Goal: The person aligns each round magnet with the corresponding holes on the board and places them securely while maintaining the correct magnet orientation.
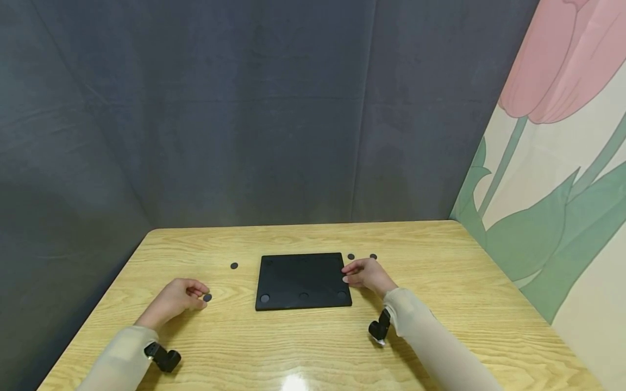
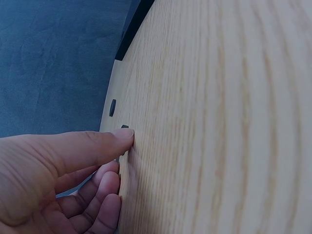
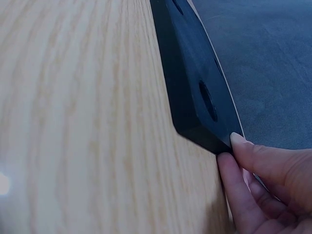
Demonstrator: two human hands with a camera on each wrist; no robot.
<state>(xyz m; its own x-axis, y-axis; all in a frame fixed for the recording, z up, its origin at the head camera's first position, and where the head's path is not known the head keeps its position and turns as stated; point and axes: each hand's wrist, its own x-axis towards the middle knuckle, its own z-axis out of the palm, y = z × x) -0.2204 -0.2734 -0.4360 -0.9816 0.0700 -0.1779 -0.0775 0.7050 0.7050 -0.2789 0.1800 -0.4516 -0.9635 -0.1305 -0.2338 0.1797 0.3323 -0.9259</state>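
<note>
A flat black board [image 1: 299,279] with round recesses lies on the wooden table. One round spot [image 1: 264,298] at its near left corner looks greyer than the others. To the left of the board, my left hand [image 1: 178,297] pinches a small dark disc [image 1: 207,297] between thumb and fingers; in the left wrist view the thumb hides most of that disc [image 2: 125,127]. My right hand [image 1: 368,274] grips the board's right edge. In the right wrist view its thumb [image 3: 251,152] lies at the board's top rim and a finger [image 3: 236,183] meets the side.
Another dark disc [image 1: 234,265] lies left of the board. Two more discs, one [image 1: 351,256] near its far right corner and one [image 1: 373,256] just beyond my right hand, lie on the table [image 1: 274,347]. A dark curtain [image 1: 254,119] hangs behind.
</note>
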